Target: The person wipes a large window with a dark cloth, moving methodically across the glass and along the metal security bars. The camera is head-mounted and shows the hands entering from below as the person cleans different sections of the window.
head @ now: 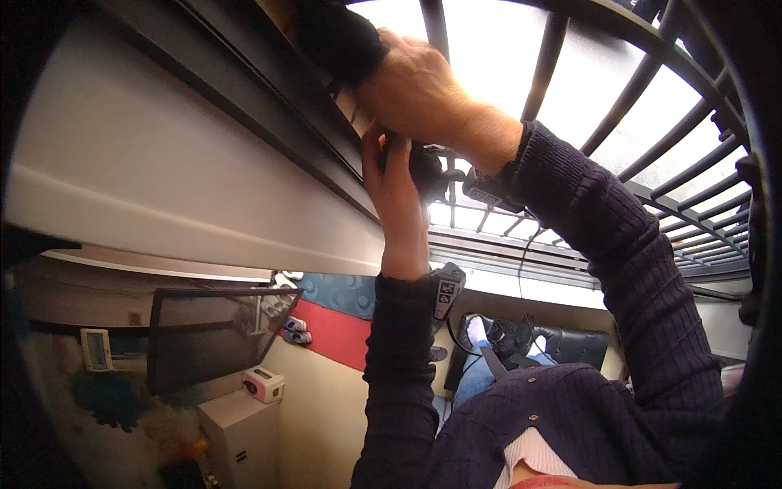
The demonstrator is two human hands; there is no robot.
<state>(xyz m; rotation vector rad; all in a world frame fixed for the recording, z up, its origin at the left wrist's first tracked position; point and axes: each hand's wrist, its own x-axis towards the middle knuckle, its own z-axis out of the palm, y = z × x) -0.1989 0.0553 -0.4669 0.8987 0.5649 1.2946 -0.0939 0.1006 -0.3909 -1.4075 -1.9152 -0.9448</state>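
My right hand (421, 91) is bent over the dark frame rail (293, 128) beside the window, up against a bunched black cloth (342, 43). The cloth hides most of its fingers. Just below it, my left hand (397, 195) reaches up along the same rail with its fingertips partly under the right hand. A dark object (426, 171) shows beside the left fingers; its shape and whether the left hand grips it are unclear. Each wrist carries a small device with printed markings, the left one (449, 290) and the right one (486, 189), with thin cables hanging down.
Dark metal window bars (629, 110) curve around the right side. A pale panel (201, 177) fills the left. My feet are on a black padded seat (565, 345). Far below lie a red mat (336, 333), shoes (296, 330), a screen-like panel (208, 336) and a white cabinet (244, 434).
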